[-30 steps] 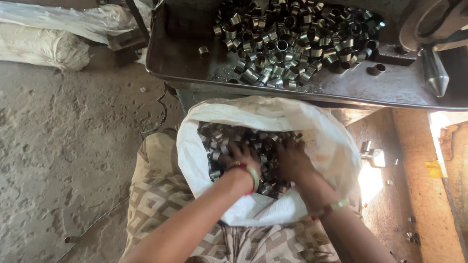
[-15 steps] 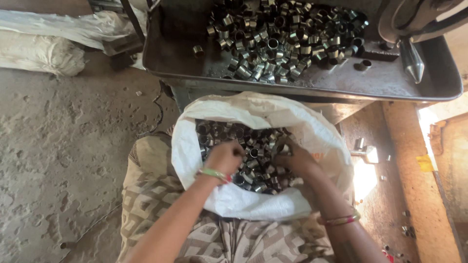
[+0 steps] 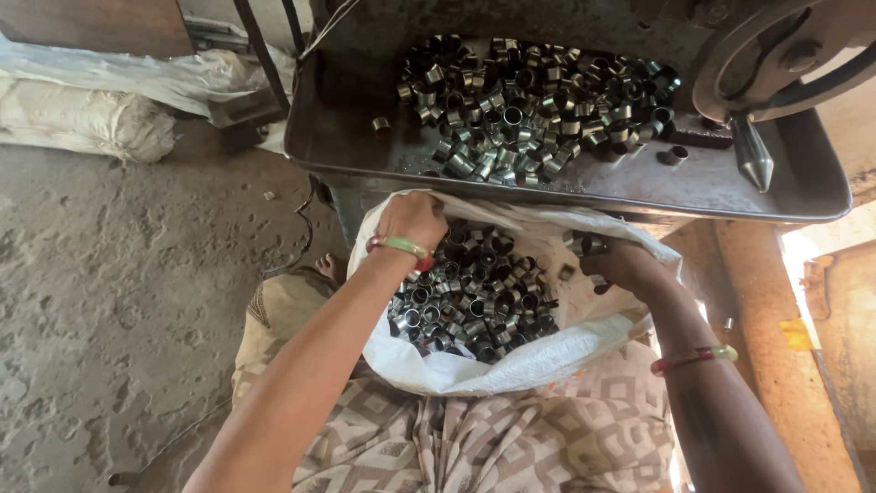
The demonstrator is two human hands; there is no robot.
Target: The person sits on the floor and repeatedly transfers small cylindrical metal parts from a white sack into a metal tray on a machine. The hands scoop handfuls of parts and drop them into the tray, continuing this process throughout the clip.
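A white woven sack (image 3: 511, 370) rests on my lap, full of small metal rings (image 3: 474, 292). My left hand (image 3: 412, 219) grips the sack's far left rim, fingers closed over the cloth. My right hand (image 3: 620, 263) holds the far right rim, just under the edge of a dark metal tray (image 3: 347, 137). The tray carries a heap of the same metal rings (image 3: 534, 100). Both wrists wear thin bangles.
A machine wheel and a pointed metal handle (image 3: 750, 151) overhang the tray's right end. Rolled white sacks (image 3: 87, 119) lie on the dusty concrete floor at the left. A rusty orange post (image 3: 776, 356) stands at the right.
Both hands have come out of the rings and moved to the sack's far rim, taking hold of the cloth. The view has shifted closer to the tray.
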